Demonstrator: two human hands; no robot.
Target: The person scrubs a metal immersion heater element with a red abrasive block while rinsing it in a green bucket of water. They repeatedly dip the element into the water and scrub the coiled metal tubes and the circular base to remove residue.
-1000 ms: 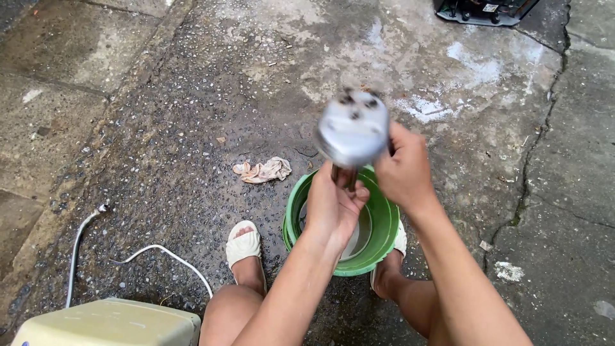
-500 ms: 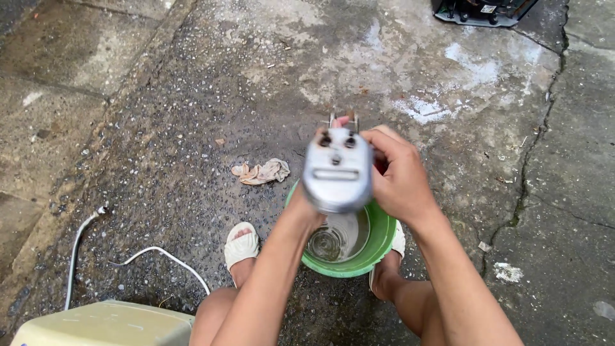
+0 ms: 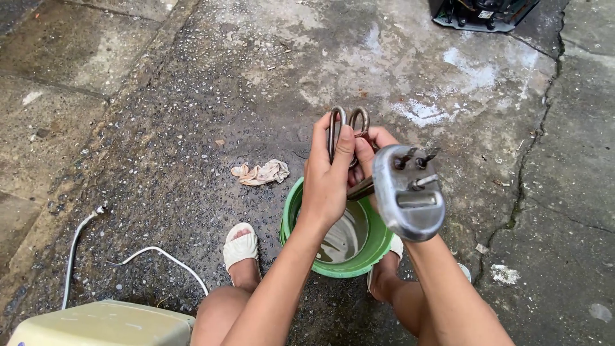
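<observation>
Head view: heating element (image 3: 384, 173), held up above the green basin (image 3: 378, 247), metal flange plate with stubby terminals turned toward the camera, looped metal tubes pointing away over the concrete ground (image 3: 192, 96). Left hand (image 3: 330, 176) wrapped around the tube loops, thumb and fingers closed on them near the bends. Right hand (image 3: 375, 150) mostly hidden behind the left hand and the flange; only fingertips showing on the tubes, apparently gripping, full grasp not visible.

Basin directly below, between two feet in white sandals (image 3: 240, 247), a little cloudy water in its bottom. Crumpled pale rag (image 3: 261, 172) lying on the wet ground just left of the basin, apart from it. White cable (image 3: 115, 256) curling across the ground at lower left, near a pale yellow-green casing (image 3: 102, 323) at the bottom edge. Dark machine base (image 3: 483, 13) at the top edge, well apart.

Possible trouble, as a judgement: wet hands on smooth tubing, heavy flange end overhanging, so a slip likely to drop the part into the basin or onto a foot. Bent terminals or a cracked basin rim the probable result. Splashed water reaching the cable end also a risk.
</observation>
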